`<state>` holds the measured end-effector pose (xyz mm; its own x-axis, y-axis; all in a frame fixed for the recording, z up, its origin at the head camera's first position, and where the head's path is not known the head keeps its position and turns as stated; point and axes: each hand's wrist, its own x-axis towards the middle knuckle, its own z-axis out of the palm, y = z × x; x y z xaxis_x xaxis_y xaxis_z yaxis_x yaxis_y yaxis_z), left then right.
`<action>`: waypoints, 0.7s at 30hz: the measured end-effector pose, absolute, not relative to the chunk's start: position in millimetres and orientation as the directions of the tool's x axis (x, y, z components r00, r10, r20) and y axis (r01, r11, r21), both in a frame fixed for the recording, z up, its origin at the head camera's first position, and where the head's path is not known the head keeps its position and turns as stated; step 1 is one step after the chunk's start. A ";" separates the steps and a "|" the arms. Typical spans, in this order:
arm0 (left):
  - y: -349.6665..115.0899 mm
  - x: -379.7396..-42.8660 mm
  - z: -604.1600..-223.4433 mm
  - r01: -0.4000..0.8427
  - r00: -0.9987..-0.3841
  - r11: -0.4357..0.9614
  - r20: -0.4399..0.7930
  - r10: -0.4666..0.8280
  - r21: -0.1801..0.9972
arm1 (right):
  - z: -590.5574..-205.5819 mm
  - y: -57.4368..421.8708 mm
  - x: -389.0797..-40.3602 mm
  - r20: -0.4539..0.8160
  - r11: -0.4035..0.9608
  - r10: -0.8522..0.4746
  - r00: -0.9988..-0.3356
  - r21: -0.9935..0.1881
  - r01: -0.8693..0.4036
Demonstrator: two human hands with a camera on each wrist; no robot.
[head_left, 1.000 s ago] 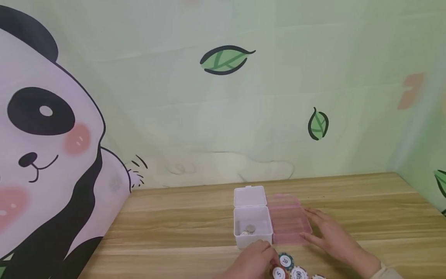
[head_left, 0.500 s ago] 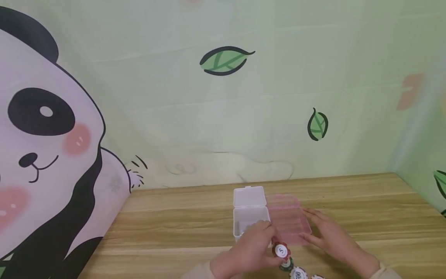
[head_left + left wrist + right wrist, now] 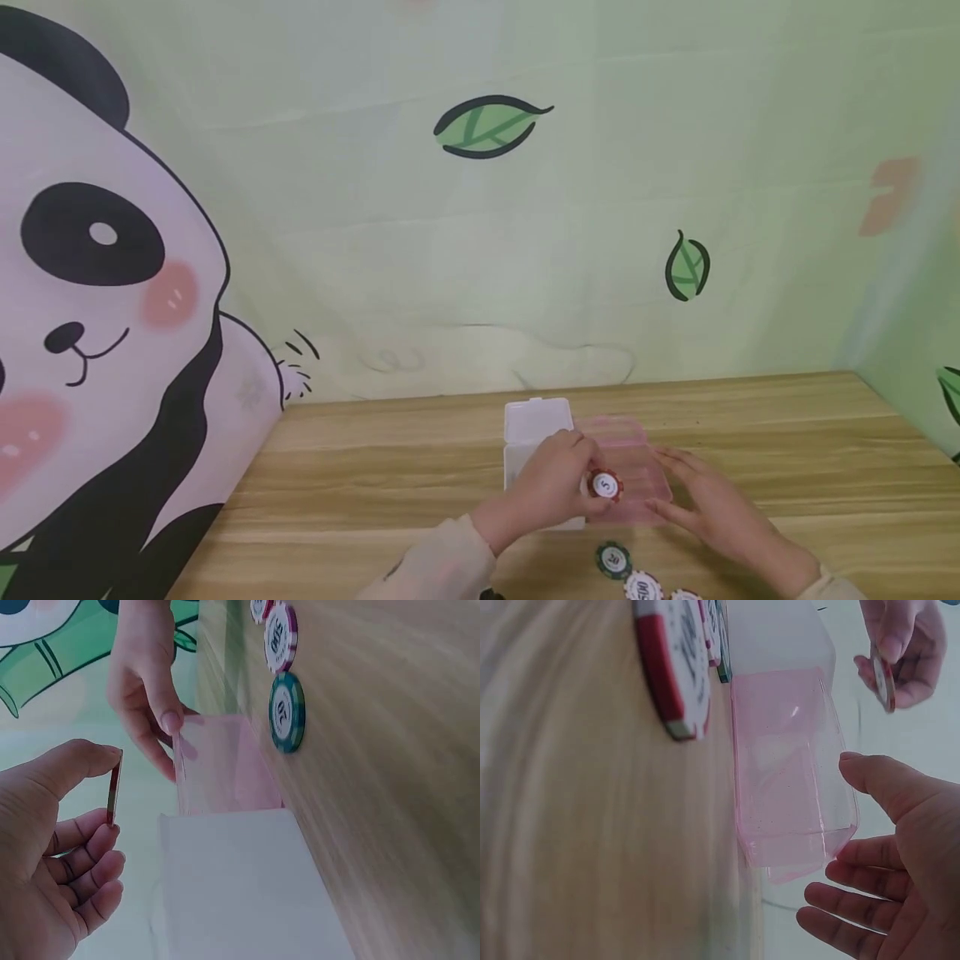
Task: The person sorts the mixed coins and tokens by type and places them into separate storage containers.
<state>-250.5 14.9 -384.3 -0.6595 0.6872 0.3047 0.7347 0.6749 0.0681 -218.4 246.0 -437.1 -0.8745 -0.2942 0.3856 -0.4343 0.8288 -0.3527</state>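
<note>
In the head view my left hand [image 3: 547, 483] pinches a red-rimmed poker chip [image 3: 605, 484] marked 5 between thumb and fingers. The chip is held over the pink translucent box [image 3: 636, 467], near its left side; in the left wrist view it appears edge-on [image 3: 114, 789]. My right hand [image 3: 708, 504] rests at the right end of that box, thumb and fingers spread along its edge. Beside the pink box stands a white box [image 3: 247, 877], its lid [image 3: 537, 419] folded back. My left hand and forearm hide most of its inside.
Nearer me on the wooden table [image 3: 360, 475] lie a green chip [image 3: 614, 560] marked 20, a white-and-purple chip [image 3: 643, 586] marked 500, and a red-and-white chip [image 3: 676, 671]. A pale green backdrop printed with a panda [image 3: 97, 250] stands behind the table.
My left hand has lifted the red chip from beside the green one and carried it up and away from me, over the pink box. The right hand has stayed in place.
</note>
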 end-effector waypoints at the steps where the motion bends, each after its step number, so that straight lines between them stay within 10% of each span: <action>1: 16.0 -252.6 -384.5 0.733 -0.660 0.677 0.309 0.685 0.066 | -436.5 246.2 -218.6 0.388 0.828 -0.296 -0.873 -0.352 -0.437; 21: 36.6 -283.4 -398.2 0.693 -0.691 0.720 0.247 0.679 -0.039 | -435.7 246.3 -218.1 0.406 0.830 -0.311 -0.859 -0.324 -0.454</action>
